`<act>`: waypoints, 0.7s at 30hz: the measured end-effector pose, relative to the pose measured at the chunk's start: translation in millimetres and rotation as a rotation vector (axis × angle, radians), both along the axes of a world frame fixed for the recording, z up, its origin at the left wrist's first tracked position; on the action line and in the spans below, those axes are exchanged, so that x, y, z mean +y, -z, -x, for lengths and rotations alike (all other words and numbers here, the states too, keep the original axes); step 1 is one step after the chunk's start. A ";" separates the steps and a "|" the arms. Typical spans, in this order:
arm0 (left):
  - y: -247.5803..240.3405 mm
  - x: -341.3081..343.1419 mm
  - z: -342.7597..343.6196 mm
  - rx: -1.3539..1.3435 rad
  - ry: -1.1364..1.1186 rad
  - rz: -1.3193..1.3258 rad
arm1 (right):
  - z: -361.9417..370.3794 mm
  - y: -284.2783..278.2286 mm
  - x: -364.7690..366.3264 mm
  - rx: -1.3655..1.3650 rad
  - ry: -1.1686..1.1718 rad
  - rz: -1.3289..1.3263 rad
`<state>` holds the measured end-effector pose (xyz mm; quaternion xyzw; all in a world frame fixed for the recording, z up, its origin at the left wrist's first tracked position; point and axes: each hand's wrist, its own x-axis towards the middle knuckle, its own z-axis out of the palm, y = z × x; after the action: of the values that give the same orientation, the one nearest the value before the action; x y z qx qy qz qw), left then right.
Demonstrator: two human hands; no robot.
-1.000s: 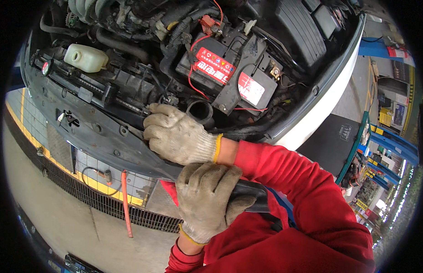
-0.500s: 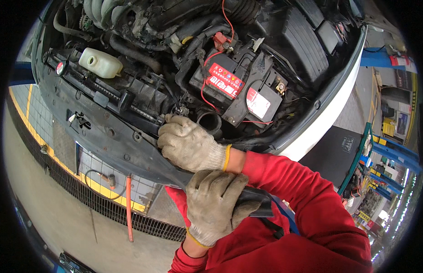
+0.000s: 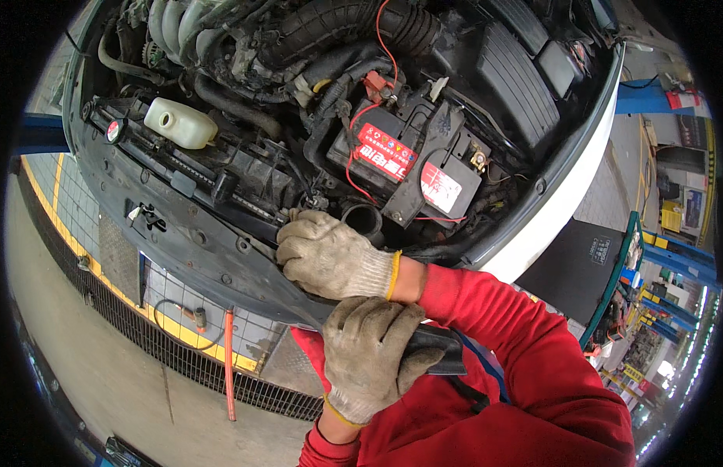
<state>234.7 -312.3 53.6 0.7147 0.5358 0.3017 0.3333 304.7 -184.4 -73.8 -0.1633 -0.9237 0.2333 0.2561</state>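
Both my hands wear dirty off-white knit gloves with yellow cuffs. My left hand point(image 3: 369, 354) is closed over the end of a black plastic trim panel point(image 3: 448, 350), its thumb along the near side. Just above it, my right hand point(image 3: 330, 257) reaches in from the right with fingers curled down at the inner edge of the front panel, beside the radiator top. Whatever those fingers grip is hidden beneath the glove. A round black duct opening point(image 3: 363, 221) lies right of that hand. Beyond it sits a car battery point(image 3: 385, 152) with a red label.
A cream plastic reservoir point(image 3: 181, 123) stands at the left of the engine bay. Thin red wire point(image 3: 350, 167) runs across the battery. The white fender point(image 3: 567, 202) curves along the right. On the floor are an orange hose point(image 3: 230, 366) and a drain grating point(image 3: 175, 358).
The view has shifted slightly, so the car parts sit a little lower and farther right. Both hands keep almost the same places and grips.
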 end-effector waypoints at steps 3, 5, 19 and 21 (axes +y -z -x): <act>1.2 -1.3 -0.4 0.008 0.009 0.022 | 1.2 1.9 -7.2 -0.157 0.062 -0.078; 1.6 -2.8 -1.7 0.006 0.002 0.025 | 4.0 2.9 -11.6 -0.280 0.146 -0.284; 1.3 -5.7 -3.9 0.036 -0.016 0.010 | 3.7 0.2 -7.8 -0.173 0.099 -0.125; 1.5 -5.0 -4.5 0.026 -0.022 0.006 | 4.6 -1.2 -8.3 -0.145 0.117 -0.158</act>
<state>239.2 -317.2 52.1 0.7117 0.5489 0.2944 0.3248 300.1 -192.6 -72.6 -0.2125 -0.9443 0.1322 0.2138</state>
